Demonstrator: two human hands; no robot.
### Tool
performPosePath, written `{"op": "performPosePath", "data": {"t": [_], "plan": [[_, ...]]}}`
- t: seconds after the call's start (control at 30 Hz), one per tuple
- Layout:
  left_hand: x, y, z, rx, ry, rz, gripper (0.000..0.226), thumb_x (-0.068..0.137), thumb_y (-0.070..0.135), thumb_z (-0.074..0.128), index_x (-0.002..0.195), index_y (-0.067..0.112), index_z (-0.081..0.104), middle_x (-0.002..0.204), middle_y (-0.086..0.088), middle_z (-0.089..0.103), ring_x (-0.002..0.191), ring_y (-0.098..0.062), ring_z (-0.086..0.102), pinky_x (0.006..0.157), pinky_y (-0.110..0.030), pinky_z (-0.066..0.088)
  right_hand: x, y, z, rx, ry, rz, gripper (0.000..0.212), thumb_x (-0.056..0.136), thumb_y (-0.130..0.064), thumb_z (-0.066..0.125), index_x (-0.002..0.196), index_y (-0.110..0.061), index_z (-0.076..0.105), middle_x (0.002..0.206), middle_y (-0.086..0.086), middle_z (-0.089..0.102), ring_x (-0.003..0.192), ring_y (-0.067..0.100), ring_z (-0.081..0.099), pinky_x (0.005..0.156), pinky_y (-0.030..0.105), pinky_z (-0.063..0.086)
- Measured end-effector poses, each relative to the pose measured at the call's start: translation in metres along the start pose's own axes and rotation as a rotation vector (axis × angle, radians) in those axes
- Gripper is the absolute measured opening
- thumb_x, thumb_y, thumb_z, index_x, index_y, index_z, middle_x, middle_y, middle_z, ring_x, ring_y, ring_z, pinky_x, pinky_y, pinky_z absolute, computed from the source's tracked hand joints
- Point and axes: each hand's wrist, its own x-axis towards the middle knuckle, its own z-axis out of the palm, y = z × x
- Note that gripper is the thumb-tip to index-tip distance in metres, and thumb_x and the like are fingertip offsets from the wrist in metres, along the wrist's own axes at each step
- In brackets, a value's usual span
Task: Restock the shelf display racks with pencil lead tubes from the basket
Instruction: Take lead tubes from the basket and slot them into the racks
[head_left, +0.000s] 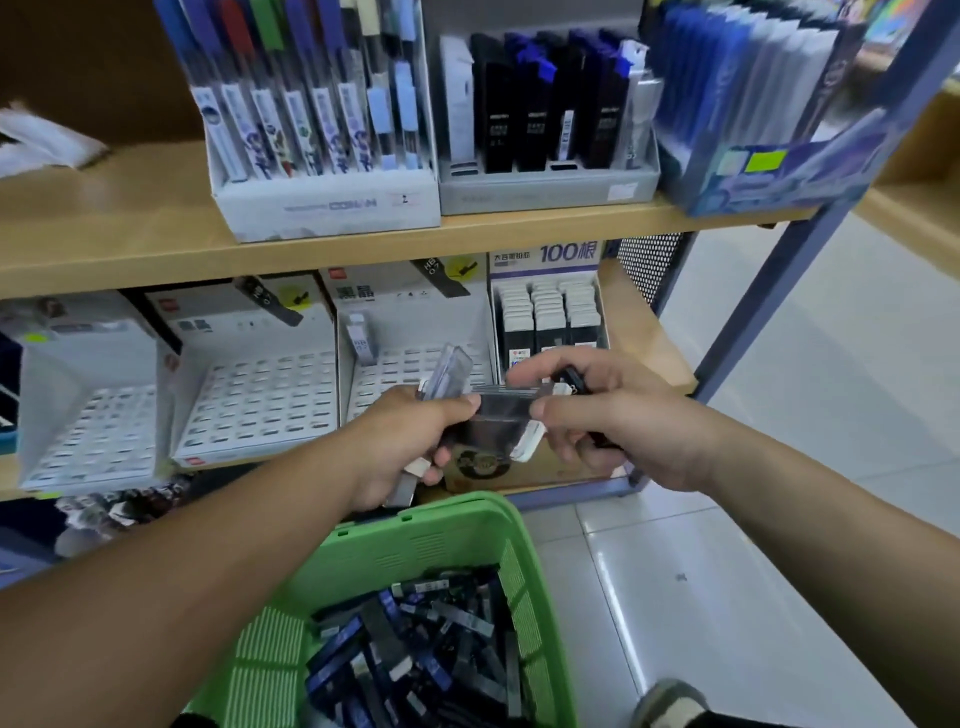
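My left hand (410, 441) grips a fanned bunch of clear pencil lead tubes (498, 421) with white caps, held in front of the lower shelf. My right hand (597, 415) pinches the right end of the same bunch and also has a dark tube against its palm. Below them stands a green basket (415, 540) with many dark and blue lead tubes (415, 654) lying loose in it. On the lower shelf stand white slotted display racks (260, 400); the middle rack (415, 358) has a single tube (362, 338) upright at its back left.
A rack of black-and-white boxes (550, 317) stands at the right end of the lower shelf. The upper shelf (130, 239) carries pen display boxes (322, 130). A blue metal post (779, 260) frames the shelf's right side, with white tiled floor (779, 467) beyond and a shoe (670, 701).
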Motion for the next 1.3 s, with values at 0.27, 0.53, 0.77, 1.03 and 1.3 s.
{"op": "performPosePath", "data": {"t": [0.27,0.53,0.77,1.03,1.3], "plan": [[0.022,0.005,0.011,-0.117,-0.094,-0.079,0.042,0.096,0.029,0.073,0.126,0.001,0.063,0.091,-0.010,0.059,0.050,-0.013,0.044,0.044,-0.025,0.037,0.007,0.005,-0.012,0.061,0.035,-0.037,0.023,0.095,0.000,0.064,0.117,-0.007,0.066,0.074,0.010,0.069,0.050,0.014,0.049,0.045,0.024,0.020],[0.031,0.002,-0.011,-0.277,0.179,-0.075,0.019,0.098,0.020,0.071,0.108,0.006,0.063,0.078,-0.009,0.069,0.054,-0.014,0.057,0.044,-0.028,0.043,0.034,0.023,-0.027,0.102,0.579,-0.122,0.010,0.094,-0.016,0.074,0.092,-0.007,0.070,0.062,-0.001,0.056,0.055,0.020,0.037,0.050,0.027,0.029],[0.036,0.002,-0.001,-0.210,0.195,0.019,0.012,0.100,0.017,0.069,0.105,0.007,0.068,0.079,-0.009,0.078,0.075,-0.018,0.074,0.051,-0.029,0.046,0.051,0.032,-0.038,-0.204,0.617,-0.198,0.007,0.096,-0.011,0.070,0.096,-0.011,0.077,0.084,-0.006,0.073,0.061,0.000,0.058,0.053,0.014,0.045],[0.048,-0.006,0.009,-0.120,0.153,0.021,0.036,0.095,0.023,0.076,0.122,0.004,0.063,0.087,-0.009,0.080,0.073,-0.017,0.075,0.053,-0.032,0.049,0.063,0.034,-0.043,-0.327,0.472,-0.194,0.008,0.097,-0.014,0.069,0.096,-0.017,0.076,0.098,0.021,0.070,0.074,0.033,0.062,0.061,0.040,0.058],[0.055,-0.009,0.008,-0.121,0.156,0.033,0.034,0.094,0.023,0.077,0.120,0.003,0.065,0.091,-0.012,0.079,0.071,-0.018,0.073,0.046,-0.029,0.046,0.066,0.032,-0.052,-0.395,0.384,-0.172,0.009,0.099,-0.009,0.065,0.101,-0.013,0.073,0.069,-0.001,0.062,0.048,0.002,0.048,0.049,0.018,0.046]]}}
